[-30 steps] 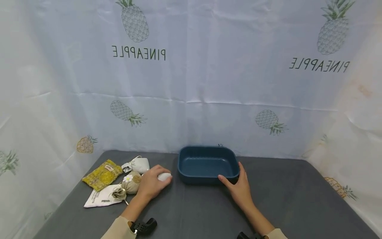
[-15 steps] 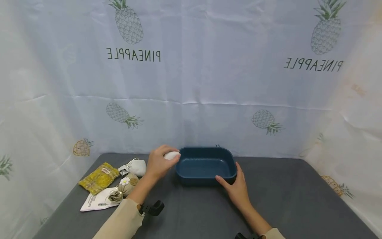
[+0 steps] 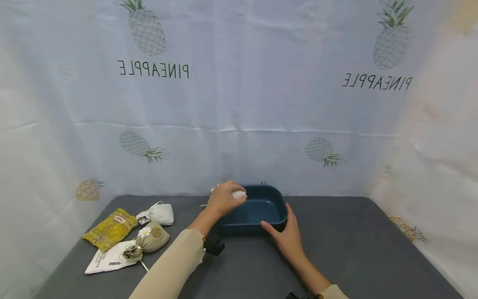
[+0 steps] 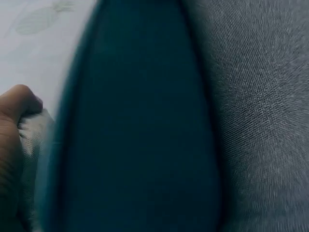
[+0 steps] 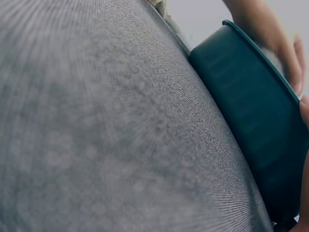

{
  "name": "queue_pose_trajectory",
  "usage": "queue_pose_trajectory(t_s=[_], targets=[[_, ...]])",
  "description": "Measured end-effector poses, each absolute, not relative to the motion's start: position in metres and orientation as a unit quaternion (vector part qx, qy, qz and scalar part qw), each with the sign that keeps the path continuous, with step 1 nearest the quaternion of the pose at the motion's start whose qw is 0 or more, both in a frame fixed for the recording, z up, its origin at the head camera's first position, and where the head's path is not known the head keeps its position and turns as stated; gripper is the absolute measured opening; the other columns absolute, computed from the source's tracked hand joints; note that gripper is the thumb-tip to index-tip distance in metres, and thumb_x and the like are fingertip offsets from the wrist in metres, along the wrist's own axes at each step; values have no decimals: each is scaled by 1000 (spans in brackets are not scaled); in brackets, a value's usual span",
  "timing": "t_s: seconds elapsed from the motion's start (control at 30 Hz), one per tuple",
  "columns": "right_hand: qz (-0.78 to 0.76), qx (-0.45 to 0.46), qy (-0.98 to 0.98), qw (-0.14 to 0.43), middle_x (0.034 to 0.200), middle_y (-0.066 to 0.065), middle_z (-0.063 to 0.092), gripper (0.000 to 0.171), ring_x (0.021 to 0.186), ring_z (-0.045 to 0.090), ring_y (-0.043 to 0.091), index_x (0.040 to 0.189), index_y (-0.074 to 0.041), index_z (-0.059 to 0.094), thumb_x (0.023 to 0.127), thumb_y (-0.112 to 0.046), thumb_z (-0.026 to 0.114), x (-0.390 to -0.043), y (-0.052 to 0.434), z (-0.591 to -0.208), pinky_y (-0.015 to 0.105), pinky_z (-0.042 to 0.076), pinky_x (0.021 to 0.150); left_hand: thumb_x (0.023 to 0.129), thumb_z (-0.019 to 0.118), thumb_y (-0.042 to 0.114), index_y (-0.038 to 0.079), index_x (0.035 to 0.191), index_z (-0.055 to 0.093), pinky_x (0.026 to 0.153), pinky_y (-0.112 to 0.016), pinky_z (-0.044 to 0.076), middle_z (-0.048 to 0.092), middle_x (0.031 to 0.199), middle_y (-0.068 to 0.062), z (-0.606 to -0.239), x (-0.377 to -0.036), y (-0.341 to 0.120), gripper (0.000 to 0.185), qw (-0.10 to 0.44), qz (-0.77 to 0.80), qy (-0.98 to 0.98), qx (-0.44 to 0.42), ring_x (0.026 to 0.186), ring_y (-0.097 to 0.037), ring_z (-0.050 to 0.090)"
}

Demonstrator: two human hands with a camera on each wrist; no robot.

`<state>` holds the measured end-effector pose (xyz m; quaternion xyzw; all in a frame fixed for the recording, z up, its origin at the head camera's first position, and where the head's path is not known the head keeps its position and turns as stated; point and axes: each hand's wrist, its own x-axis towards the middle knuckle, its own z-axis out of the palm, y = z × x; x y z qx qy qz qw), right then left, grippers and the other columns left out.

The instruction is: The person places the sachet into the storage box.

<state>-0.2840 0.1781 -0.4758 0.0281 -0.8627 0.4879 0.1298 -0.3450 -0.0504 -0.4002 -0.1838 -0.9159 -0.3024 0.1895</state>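
Observation:
My left hand grips a small white cloth pouch over the left part of a dark blue rectangular tub. A pale cord end sticks out to the left behind that hand. In the left wrist view, the thumb presses on the pouch's pale woven fabric, beside the tub's wall. My right hand holds the tub's front right corner, thumb at the front rim and fingers along the right side. The right wrist view shows the left hand above the tub's rim.
On the left of the dark grey table lie a yellow patterned sachet, a white drawstring pouch, a beige pouch with a daisy and a flat white printed packet. A pineapple-print curtain hangs behind.
The left hand has lifted the white pouch from the table beside the other pouches and carried it right, over the tub. The right hand stays on the tub's corner.

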Motion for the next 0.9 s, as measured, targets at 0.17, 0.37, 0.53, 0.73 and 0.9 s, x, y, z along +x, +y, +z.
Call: queue_pose_trajectory(t_s=[0.17, 0.37, 0.53, 0.73, 0.9], targets=[[486, 22, -864, 128, 166, 22, 22, 109, 151, 29, 44, 163, -12, 13, 85, -54, 77, -284, 175, -476, 68, 31, 115, 89, 72, 30, 18, 105, 81, 75, -39, 56, 73, 110, -3, -413, -358, -50, 21, 131, -334, -921, -152, 91, -22, 66], [487, 4, -864, 125, 166, 20, 23, 111, 152, 29, 42, 163, -15, 15, 82, -57, 78, -286, 175, -477, 68, 30, 116, 90, 72, 29, 18, 107, 81, 69, -36, 56, 74, 108, -6, -416, -369, -47, 22, 60, -353, -925, -131, 81, -19, 65], [488, 11, -863, 130, 165, 22, 24, 110, 150, 30, 44, 163, -13, 15, 83, -56, 77, -284, 174, -477, 69, 31, 114, 90, 73, 29, 20, 104, 80, 73, -40, 54, 73, 106, -6, -421, -374, -46, 19, 15, -303, -945, -126, 81, -19, 63], [488, 12, -864, 126, 165, 21, 25, 110, 151, 30, 43, 163, -13, 15, 84, -56, 77, -284, 175, -475, 68, 30, 116, 89, 75, 29, 18, 105, 80, 85, -46, 54, 74, 109, -5, -426, -377, -44, 20, -3, -263, -955, -134, 90, -21, 64], [485, 12, -865, 125, 165, 22, 25, 110, 151, 30, 43, 163, -10, 15, 84, -56, 77, -284, 175, -474, 68, 30, 116, 89, 75, 31, 18, 107, 79, 87, -45, 54, 74, 109, -4, -428, -378, -43, 22, -7, -253, -958, -135, 91, -21, 65]])
